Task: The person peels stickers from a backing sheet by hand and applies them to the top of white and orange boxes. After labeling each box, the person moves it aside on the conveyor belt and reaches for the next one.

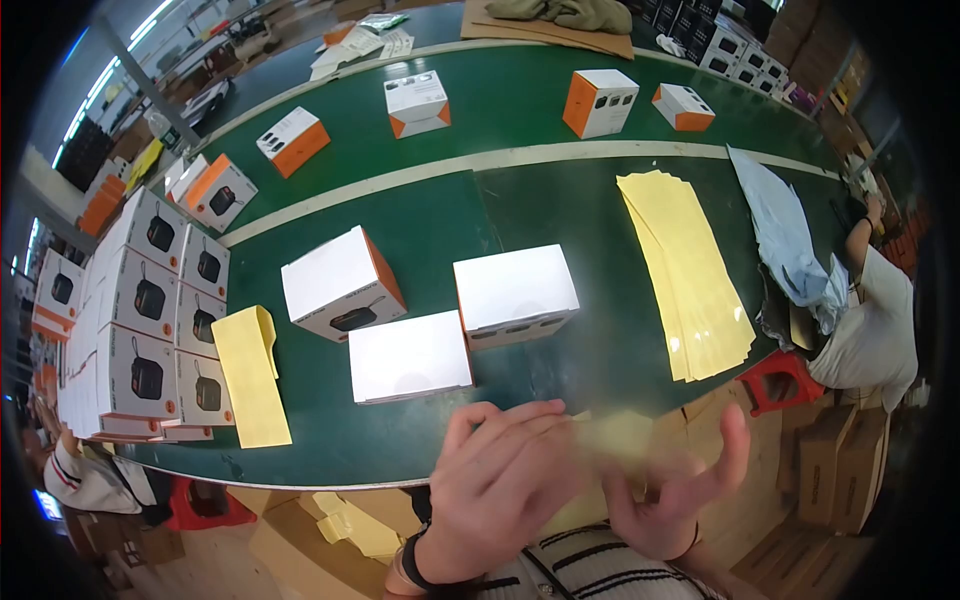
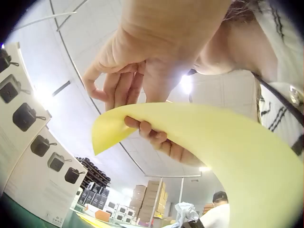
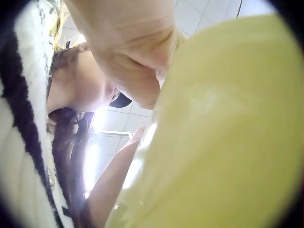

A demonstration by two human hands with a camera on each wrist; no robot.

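Between the two hands, close to my body, is a yellow paper strip [image 2: 228, 137], blurred in the head view and bent in a curve in the left wrist view. My left hand [image 1: 510, 465] holds its left end, the thumb against the strip's edge. At the other side my right hand [image 1: 665, 490] grips it, one finger pointing up; the strip fills much of the right wrist view and hides those fingers there. Just beyond the hands stand three white boxes with orange sides: a front box [image 1: 410, 358], a left box [image 1: 340, 285] and a right box [image 1: 516, 293].
A fanned stack of yellow strips [image 1: 690, 275] lies right of the boxes, a folded yellow strip [image 1: 250, 380] left. Stacked speaker boxes [image 1: 140, 300] crowd the left edge. More boxes [image 1: 600, 103] stand beyond the pale divider. A blue-grey plastic bag [image 1: 785, 230] lies near another person [image 1: 870, 320].
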